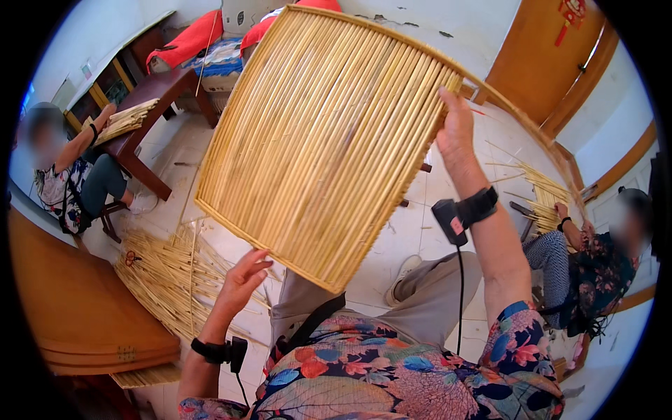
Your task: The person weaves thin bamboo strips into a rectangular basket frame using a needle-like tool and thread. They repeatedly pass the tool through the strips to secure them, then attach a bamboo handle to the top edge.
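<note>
One slatted panel of straw-coloured stalks (329,147) is seen in the head view, held tilted above the wearer's legs and the tiled floor (420,273); its stalks are laid side by side and bordered by a narrow rim. The panel's right edge is pinched near the upper right corner by the right hand (458,124) (most of its fingers are hidden, so their exact placing cannot be told). Its lower rim is met, left of the nearest corner, by the bent fingers of the left hand (243,277); whether the rim is pinched there or only touched cannot be told. Both wrists are banded in black, a small dark box being carried on each. At lower left, loose stalks (171,273) are strewn over the floor, with orange-handled scissors (131,258) on them. At far left, a bundle of cut stalks (129,120) is handled by a seated co-worker (63,185) at a dark red table (143,143). At right, another pile of stalks (547,192) is reached by the hand of a second co-worker (595,269).
</note>
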`<act>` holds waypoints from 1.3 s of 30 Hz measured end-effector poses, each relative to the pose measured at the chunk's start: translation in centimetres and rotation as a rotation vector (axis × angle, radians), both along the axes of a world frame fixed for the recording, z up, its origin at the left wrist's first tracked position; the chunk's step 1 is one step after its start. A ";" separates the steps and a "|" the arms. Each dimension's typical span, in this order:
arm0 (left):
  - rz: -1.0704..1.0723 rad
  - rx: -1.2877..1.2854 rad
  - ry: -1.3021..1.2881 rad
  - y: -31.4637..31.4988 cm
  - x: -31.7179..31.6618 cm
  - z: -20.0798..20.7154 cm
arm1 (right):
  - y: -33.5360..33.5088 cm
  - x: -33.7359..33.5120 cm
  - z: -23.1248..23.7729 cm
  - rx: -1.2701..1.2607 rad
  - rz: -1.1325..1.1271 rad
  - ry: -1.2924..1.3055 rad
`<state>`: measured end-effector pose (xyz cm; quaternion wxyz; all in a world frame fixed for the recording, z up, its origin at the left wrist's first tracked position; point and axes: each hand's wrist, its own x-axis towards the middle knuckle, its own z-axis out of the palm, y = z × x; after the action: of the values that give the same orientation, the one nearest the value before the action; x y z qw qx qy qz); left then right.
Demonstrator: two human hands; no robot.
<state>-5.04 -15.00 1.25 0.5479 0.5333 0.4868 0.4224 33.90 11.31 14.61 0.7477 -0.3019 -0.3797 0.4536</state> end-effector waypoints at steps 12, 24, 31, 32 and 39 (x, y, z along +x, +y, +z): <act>0.213 0.724 0.708 6.1 -0.1 12.1 | -1.7 -1.0 0.6 -0.043 0.296 -0.327; 0.050 1.072 0.990 28.3 9.9 16.1 | 1.9 -5.3 -4.4 -0.154 0.369 -0.465; -0.041 0.965 0.965 30.0 12.5 13.5 | 0.1 -5.0 -3.4 -0.178 0.420 -0.317; -0.016 0.957 0.960 29.9 12.7 13.9 | 0.1 -5.1 -3.1 -0.184 0.431 -0.310; 0.050 0.861 0.986 29.7 11.9 17.8 | -2.1 -2.3 -3.2 -0.164 0.174 -0.664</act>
<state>6.83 14.69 19.01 -0.0122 0.8247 0.4804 0.2982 31.61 9.24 11.40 0.5154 -0.4584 -0.5886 0.4217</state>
